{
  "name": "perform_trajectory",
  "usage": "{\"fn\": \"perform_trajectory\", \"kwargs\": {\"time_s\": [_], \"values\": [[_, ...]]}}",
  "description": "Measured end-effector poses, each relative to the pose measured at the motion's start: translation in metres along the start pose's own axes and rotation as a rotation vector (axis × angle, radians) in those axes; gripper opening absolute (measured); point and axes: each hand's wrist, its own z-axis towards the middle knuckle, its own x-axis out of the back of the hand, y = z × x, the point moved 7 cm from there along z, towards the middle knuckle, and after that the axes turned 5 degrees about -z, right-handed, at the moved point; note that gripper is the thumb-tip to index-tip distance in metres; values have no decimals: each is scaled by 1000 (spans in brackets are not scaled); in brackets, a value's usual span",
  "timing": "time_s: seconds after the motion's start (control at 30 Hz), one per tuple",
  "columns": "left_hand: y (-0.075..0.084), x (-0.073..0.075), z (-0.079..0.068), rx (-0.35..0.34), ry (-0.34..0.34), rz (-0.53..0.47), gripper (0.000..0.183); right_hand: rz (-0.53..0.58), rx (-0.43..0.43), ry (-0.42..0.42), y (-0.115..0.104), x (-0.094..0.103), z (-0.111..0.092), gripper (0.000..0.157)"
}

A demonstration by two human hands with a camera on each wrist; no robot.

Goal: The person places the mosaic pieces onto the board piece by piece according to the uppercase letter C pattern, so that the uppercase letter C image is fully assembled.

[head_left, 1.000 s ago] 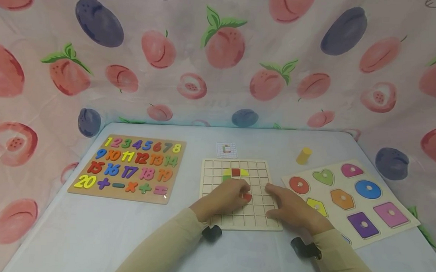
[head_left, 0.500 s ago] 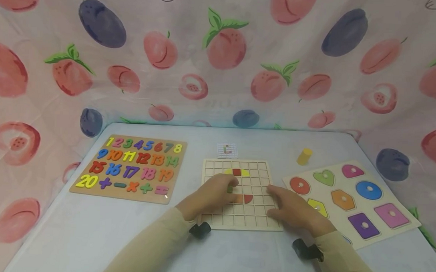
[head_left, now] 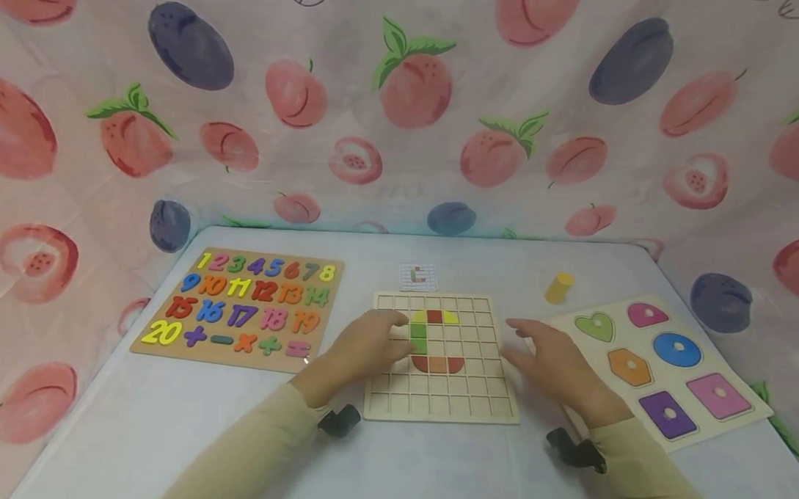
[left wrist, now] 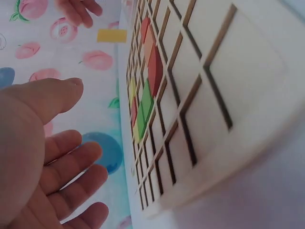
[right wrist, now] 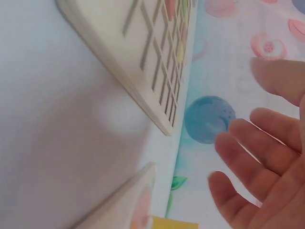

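A pale wooden grid board (head_left: 440,406) lies in the middle of the table. On it, colored tiles form a C: a red square (head_left: 434,317) between yellow rounded corners, green squares (head_left: 419,338) down the left side, and an orange square (head_left: 438,365) between red rounded corners at the bottom. My left hand (head_left: 363,344) hovers over the board's left edge, fingertips close beside the green tiles. In the left wrist view its thumb and fingers are spread and hold nothing. Just off the board's right edge is my right hand (head_left: 561,361), fingers loosely spread and empty.
Behind the board lies a small card (head_left: 417,276) with a C-like tile pattern. A number board (head_left: 224,355) is at left. To the right, a shape puzzle board (head_left: 659,377) is partly covered by my right hand. A yellow cylinder (head_left: 560,288) stands behind it.
My left hand has drawn back leftward off the tiles, uncovering the green squares and the bottom row. My right hand has shifted slightly right, away from the board's edge.
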Motion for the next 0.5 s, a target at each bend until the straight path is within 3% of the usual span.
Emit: {"fn": "perform_trajectory", "kwargs": {"time_s": [0.2,0.33,0.5], "values": [[-9,16,-7,34,75,55,53,-65,35,108,-4,12,1,45],[-7,30,-11,5,153,106,55,-124,51,163,-6,16,0,44],[-4,40,-17,-10,200,208,61,-225,78,218,-10,17,-1,48]]}}
